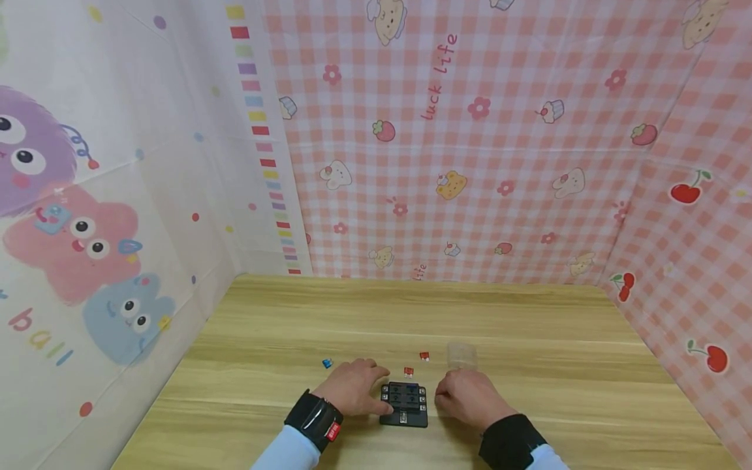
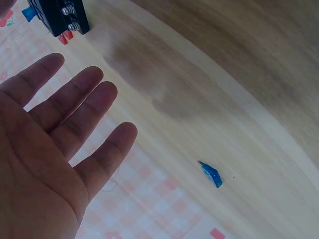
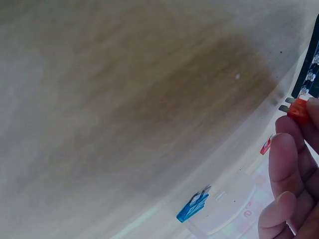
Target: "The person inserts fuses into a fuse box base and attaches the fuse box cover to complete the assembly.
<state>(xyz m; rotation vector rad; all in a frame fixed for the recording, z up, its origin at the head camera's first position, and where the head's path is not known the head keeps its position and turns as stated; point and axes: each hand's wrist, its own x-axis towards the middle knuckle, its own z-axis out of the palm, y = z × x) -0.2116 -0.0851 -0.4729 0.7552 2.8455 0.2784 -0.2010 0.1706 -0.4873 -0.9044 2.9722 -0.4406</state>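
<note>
Clearly, the finest risk sits in the right hand (image 1: 467, 398), whose grip pinches an orange blade fuse (image 3: 299, 110) between thumb and finger, just right of the black fuse block (image 1: 403, 418), with both metal prongs sticking out bare. Should that small pinch slip or roll, the fuse could tilt, and its prongs would then catch a slot's edge and bend.

The left hand's grip is spread, fingers straight and holding nothing, its thumb at the block's left side. It seems a light brace; a push from above or from the right might slide or turn the block across the smooth tabletop (image 1: 264, 326).

Loose parts add trouble: a red fuse (image 1: 408, 372) lies just beyond the block's far edge, another red one (image 1: 424, 356) farther off, and a blue fuse (image 1: 327, 363) left of the left hand. A careless sweep could scatter them. A second blue fuse (image 3: 193, 205), beside the clear plastic cover (image 1: 462, 356), could be knocked by the right hand's knuckles.
</note>
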